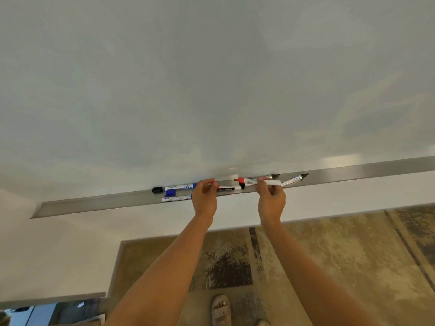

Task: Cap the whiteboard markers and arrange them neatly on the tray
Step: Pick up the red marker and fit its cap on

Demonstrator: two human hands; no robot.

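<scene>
Markers scattered along metal tray [94, 204] under whiteboard [211, 78], mid-frame. R hand [270, 196] pinched uncapped red marker [257, 181] by barrel, tip pointing frame-left. L hand [204, 196] pinched red cap [215, 184], just left of that tip, not touching. Blue markers [180, 187], loose blue cap [170, 192] & black cap [157, 189] lay left of L hand; uncapped black markers [293, 180] lay at right.

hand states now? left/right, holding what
Left hand: closed on a red cap.
Right hand: closed on an uncapped red marker.
</scene>
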